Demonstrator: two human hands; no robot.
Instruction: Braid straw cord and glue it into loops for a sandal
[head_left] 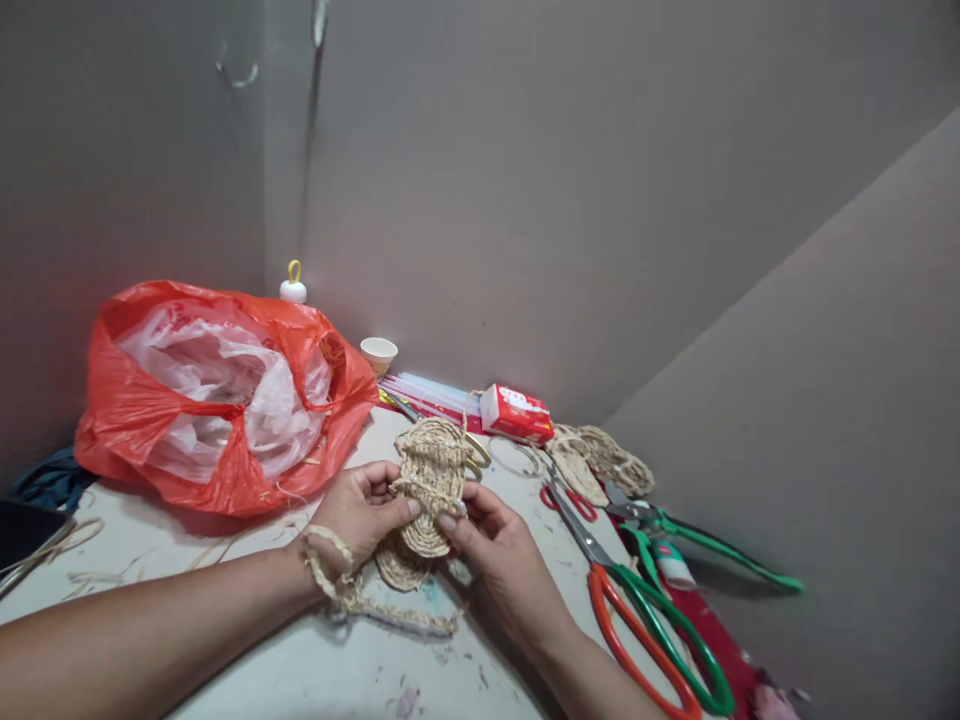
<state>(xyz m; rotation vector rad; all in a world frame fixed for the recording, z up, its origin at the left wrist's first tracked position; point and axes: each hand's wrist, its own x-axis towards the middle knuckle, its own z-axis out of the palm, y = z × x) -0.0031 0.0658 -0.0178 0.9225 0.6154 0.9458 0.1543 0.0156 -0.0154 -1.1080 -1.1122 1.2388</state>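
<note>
Between my two hands is a woven straw piece [433,470], beige and sole-shaped, with a raised band across its middle. My left hand [365,510] pinches its left edge, the thumb lying on the band. On the opposite edge, my right hand [487,535] grips it with thumb and fingers. A second rounded straw piece [405,568] shows just below it; whether the two are joined I cannot tell. Around my left wrist loops a braided straw cord [324,565], whose length trails onto the table below the hands.
A red plastic bag [165,480] with white bags inside stands at left. Near the wall are a paper cup [379,352], glue sticks [435,393] and a red tissue pack [517,414]. Large scissors [592,545], green-handled pliers [720,548] and more straw pieces [600,460] lie at right.
</note>
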